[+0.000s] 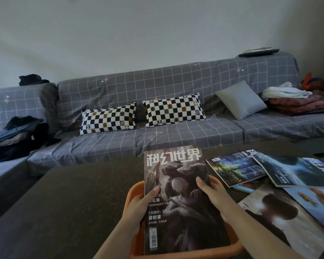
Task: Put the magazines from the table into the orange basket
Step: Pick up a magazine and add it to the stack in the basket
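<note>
- Behind the dark table [73, 193], I see a grey checked sofa [176, 86].
- My left hand [138, 204] and right hand [215, 197] grip the dark magazine [176, 184], thumbs pressed on its cover.
- Beneath my fingers sits the orange basket [133, 191].

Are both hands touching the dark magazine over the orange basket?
Touching. The head view shows the left hand gripping the dark magazine by its left edge and the right hand by its right edge, thumbs lying on the cover.
</note>
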Demonstrator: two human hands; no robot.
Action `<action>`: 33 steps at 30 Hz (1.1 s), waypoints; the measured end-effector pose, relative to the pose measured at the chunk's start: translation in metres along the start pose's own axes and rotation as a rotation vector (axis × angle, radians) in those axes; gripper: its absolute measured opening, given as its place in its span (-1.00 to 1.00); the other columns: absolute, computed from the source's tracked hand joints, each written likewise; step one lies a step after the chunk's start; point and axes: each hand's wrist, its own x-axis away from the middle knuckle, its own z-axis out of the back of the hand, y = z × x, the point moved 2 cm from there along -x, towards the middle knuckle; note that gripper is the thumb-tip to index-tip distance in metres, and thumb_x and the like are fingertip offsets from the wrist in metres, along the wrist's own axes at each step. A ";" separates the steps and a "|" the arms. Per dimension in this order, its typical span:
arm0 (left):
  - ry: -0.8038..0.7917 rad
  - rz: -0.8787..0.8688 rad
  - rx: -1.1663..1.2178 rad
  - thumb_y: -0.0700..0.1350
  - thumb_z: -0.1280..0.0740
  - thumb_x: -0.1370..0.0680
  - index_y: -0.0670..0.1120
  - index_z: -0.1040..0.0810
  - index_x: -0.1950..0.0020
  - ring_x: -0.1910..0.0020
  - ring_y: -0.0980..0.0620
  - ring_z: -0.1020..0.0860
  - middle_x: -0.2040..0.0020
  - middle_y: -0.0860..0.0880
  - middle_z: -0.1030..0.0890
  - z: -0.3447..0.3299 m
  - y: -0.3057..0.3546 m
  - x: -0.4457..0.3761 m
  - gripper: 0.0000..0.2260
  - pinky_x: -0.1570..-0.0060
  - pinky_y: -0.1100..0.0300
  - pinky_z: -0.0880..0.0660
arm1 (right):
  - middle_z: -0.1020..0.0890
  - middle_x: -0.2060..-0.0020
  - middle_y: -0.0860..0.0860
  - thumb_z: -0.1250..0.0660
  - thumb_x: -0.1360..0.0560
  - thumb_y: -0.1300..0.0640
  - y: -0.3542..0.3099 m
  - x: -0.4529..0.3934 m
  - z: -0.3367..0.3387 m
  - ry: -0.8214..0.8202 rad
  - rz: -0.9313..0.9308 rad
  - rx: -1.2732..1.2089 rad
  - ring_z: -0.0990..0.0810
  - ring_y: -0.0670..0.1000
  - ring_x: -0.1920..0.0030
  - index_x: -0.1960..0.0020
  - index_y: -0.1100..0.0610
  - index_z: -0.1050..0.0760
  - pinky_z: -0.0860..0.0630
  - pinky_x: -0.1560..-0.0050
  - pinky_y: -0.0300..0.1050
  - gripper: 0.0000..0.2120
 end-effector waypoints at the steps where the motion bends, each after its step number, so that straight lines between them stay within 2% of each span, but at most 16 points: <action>1: 0.010 -0.039 0.010 0.01 -0.56 -0.29 -0.09 -0.54 -0.11 0.09 -0.22 -0.69 0.05 -0.23 -0.70 -0.001 0.000 0.001 -0.54 0.12 0.00 -0.62 | -0.66 0.01 -0.03 -0.39 -0.36 -0.21 0.000 0.001 0.000 0.027 0.032 0.032 -0.60 0.02 -0.06 0.07 -0.06 -0.59 -0.45 -0.25 0.09 -0.73; 3: 0.028 -0.121 0.016 0.02 -0.57 -0.25 -0.06 -0.51 -0.12 0.09 -0.23 -0.69 0.05 -0.22 -0.71 -0.003 0.004 0.006 -0.50 0.15 -0.01 -0.62 | -0.65 -0.02 -0.05 -0.36 -0.33 -0.28 -0.004 0.006 -0.001 0.054 0.122 0.057 -0.61 -0.03 -0.04 0.05 -0.04 -0.61 -0.47 -0.21 0.01 -0.63; 6: -0.021 -0.243 0.004 0.04 -0.61 -0.20 -0.07 -0.53 -0.18 0.09 -0.23 -0.69 0.03 -0.23 -0.70 -0.005 0.020 0.014 -0.40 0.23 0.05 -0.63 | -0.71 0.15 -0.10 -0.39 -0.19 -0.32 -0.021 0.016 0.002 0.053 0.264 0.007 -0.67 -0.11 0.09 0.09 -0.02 -0.65 -0.53 0.04 -0.21 -0.55; 7: -0.052 -0.275 -0.003 0.04 -0.63 -0.19 -0.05 -0.52 -0.20 0.07 -0.24 -0.68 0.01 -0.23 -0.70 -0.005 0.027 0.016 -0.36 0.24 0.06 -0.63 | -0.72 0.16 -0.09 -0.43 -0.16 -0.29 -0.027 0.017 0.004 0.029 0.297 -0.042 -0.68 -0.10 0.11 0.09 -0.03 -0.66 -0.53 0.07 -0.22 -0.55; 11: -0.127 -0.360 0.010 -0.03 -0.68 -0.12 0.00 -0.51 -0.24 0.00 -0.27 -0.66 -0.07 -0.20 -0.68 0.000 0.050 0.011 -0.27 0.19 0.00 -0.63 | -0.69 0.00 0.03 -0.60 -0.06 -0.18 -0.044 0.005 0.009 -0.123 0.378 -0.222 -0.66 0.04 -0.04 -0.04 -0.06 -0.63 -0.52 -0.06 0.01 -0.42; 15: -0.157 -0.338 0.063 -0.15 -0.69 -0.11 -0.05 -0.51 -0.24 -0.07 -0.28 -0.63 -0.10 -0.21 -0.66 0.006 0.044 -0.005 -0.26 0.13 -0.04 -0.62 | -0.65 -0.10 0.08 -0.63 -0.15 0.01 -0.039 -0.013 0.009 -0.280 0.358 -0.321 -0.61 0.09 -0.12 -0.17 -0.02 -0.56 -0.58 0.01 -0.05 -0.39; 17: -0.163 -0.310 0.079 -0.22 -0.68 -0.13 -0.04 -0.51 -0.25 -0.09 -0.27 -0.62 -0.11 -0.21 -0.65 0.011 0.030 -0.014 -0.27 0.11 -0.04 -0.62 | -0.62 -0.13 0.12 -0.62 -0.18 0.10 -0.023 -0.020 0.007 -0.318 0.315 -0.353 -0.60 0.13 -0.15 -0.21 0.00 -0.52 -0.56 -0.02 0.00 -0.37; 22: -0.202 -0.310 0.065 -0.30 -0.62 -0.23 0.02 -0.49 -0.27 -0.11 -0.28 -0.61 -0.14 -0.24 -0.63 0.015 0.014 -0.026 -0.32 0.07 -0.03 -0.61 | -0.66 -0.04 0.15 -0.64 -0.09 0.23 -0.002 -0.028 0.005 -0.313 0.264 -0.446 -0.63 0.16 -0.07 -0.13 0.03 -0.58 -0.59 0.09 -0.06 -0.37; 25: -0.195 -0.319 0.053 -0.27 -0.63 -0.25 0.07 -0.52 -0.22 -0.12 -0.27 -0.61 -0.14 -0.21 -0.64 0.015 0.014 -0.027 -0.38 0.06 -0.04 -0.61 | -0.66 -0.04 0.15 -0.65 -0.08 0.22 -0.005 -0.026 0.004 -0.318 0.264 -0.444 -0.64 0.16 -0.06 -0.12 0.04 -0.58 -0.60 0.11 -0.07 -0.37; 28: -0.100 -0.310 -0.010 -0.12 -0.69 -0.15 0.04 -0.40 -0.32 -0.10 -0.21 -0.63 -0.11 -0.14 -0.67 0.013 0.013 -0.028 -0.18 0.03 -0.05 -0.60 | -0.66 -0.05 0.12 -0.65 -0.10 0.18 -0.005 -0.021 0.002 -0.303 0.287 -0.406 -0.64 0.13 -0.07 -0.14 0.01 -0.56 -0.60 0.11 -0.10 -0.37; 31: -0.030 -0.333 -0.139 0.10 -0.69 -0.07 0.15 -0.37 -0.33 -0.13 -0.09 -0.63 -0.12 -0.02 -0.67 0.013 0.011 -0.027 -0.10 -0.16 -0.12 -0.53 | -0.68 -0.02 0.03 -0.66 -0.05 -0.01 -0.004 -0.014 -0.002 -0.248 0.334 -0.226 -0.65 0.03 -0.06 -0.04 -0.09 -0.60 -0.58 0.10 -0.21 -0.42; 33: 0.014 -0.360 -0.213 0.20 -0.66 -0.03 0.23 -0.39 -0.28 -0.15 -0.05 -0.62 -0.11 0.03 -0.67 0.011 0.009 -0.025 -0.13 -0.21 -0.12 -0.50 | -0.70 0.04 -0.01 -0.66 -0.01 -0.08 -0.004 -0.012 -0.002 -0.203 0.355 -0.167 -0.66 -0.02 0.00 0.04 -0.13 -0.62 -0.57 0.14 -0.26 -0.47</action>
